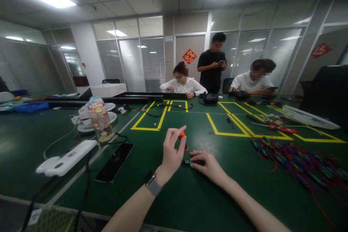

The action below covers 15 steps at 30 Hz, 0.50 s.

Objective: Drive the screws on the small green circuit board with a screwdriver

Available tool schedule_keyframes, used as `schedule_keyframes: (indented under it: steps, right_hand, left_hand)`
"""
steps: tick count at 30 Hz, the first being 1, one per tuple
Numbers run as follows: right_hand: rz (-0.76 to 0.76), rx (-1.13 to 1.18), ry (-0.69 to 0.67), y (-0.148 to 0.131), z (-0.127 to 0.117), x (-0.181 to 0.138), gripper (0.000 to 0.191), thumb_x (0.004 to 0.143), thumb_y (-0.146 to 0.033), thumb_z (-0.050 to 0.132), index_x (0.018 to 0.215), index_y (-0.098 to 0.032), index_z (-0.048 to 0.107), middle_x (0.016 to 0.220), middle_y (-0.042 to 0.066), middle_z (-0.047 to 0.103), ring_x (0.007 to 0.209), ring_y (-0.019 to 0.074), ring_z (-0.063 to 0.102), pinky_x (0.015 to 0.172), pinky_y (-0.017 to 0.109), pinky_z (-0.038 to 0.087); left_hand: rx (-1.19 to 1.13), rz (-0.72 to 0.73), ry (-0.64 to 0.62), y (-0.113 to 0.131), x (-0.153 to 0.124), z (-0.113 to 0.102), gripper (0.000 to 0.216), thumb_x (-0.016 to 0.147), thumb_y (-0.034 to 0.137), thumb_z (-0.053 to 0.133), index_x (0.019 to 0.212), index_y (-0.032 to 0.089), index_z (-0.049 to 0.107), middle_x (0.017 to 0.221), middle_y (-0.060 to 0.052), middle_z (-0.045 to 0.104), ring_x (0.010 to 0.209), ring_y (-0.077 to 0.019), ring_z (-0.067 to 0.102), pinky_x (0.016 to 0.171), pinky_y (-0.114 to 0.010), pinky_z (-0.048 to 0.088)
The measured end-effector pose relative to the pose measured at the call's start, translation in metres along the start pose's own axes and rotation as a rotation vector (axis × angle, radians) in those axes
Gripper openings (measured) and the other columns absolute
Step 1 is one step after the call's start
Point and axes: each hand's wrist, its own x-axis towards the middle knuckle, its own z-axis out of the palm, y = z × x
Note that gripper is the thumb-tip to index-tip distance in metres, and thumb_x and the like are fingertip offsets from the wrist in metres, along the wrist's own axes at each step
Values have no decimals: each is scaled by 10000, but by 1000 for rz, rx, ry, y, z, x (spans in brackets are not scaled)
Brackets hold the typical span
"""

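My left hand [172, 152] is closed round the orange and black handle of a screwdriver [182, 136]. It stands nearly upright, its shaft pointing down at a small green circuit board [187, 162] on the table. From the right, my right hand [208, 166] pinches the board and holds it down, fingers covering a black part at its end. Whether the tip touches the board is too small to tell. To the right lies a heap of similar boards with red and blue wires [296, 157].
Left of my hands lie a black phone [115, 162], a white device [67, 157] and a drink bottle [100, 121]. Yellow tape [145, 128] marks rectangles on the green table [174, 203]. A red-handled tool [282, 129] lies at right. Three people are across the table.
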Motion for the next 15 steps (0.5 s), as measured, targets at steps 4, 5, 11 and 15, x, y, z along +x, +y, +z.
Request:
schedule_keyframes:
  steps: [4, 5, 11, 15]
  right_hand:
    - [3, -5, 4, 2, 1, 0, 173, 779, -332, 709, 914, -252, 781, 1184, 88, 713, 1191, 274, 598, 1159, 563, 205]
    - [3, -8, 4, 3, 1, 0, 174, 778, -331, 710, 916, -253, 780, 1185, 89, 713, 1193, 274, 597, 1160, 561, 206]
    - [-2, -2, 2, 5, 2, 1, 183, 781, -338, 711, 925, -249, 780, 1190, 92, 711, 1192, 273, 599, 1160, 555, 208]
    - [-4, 3, 10, 6, 3, 1, 169, 773, -327, 715, 906, -246, 780, 1180, 92, 714, 1180, 276, 604, 1159, 564, 204]
  left_hand:
    - [26, -10, 16, 0, 0, 0, 277, 972, 251, 482, 1210, 242, 624, 1026, -59, 543, 922, -173, 582, 806, -306, 511]
    - [14, -15, -2, 0, 1, 0, 307, 985, 232, 443, 1250, 237, 598, 1062, -69, 551, 960, -178, 584, 833, -313, 508]
    - [-17, -25, -24, 0, 1, 1, 309, 974, 202, 466, 1261, 225, 578, 1021, -61, 575, 918, -168, 592, 820, -299, 510]
    - [-13, -30, -27, 0, 1, 1, 277, 968, 213, 481, 1213, 234, 609, 1007, -54, 566, 911, -165, 594, 806, -288, 512]
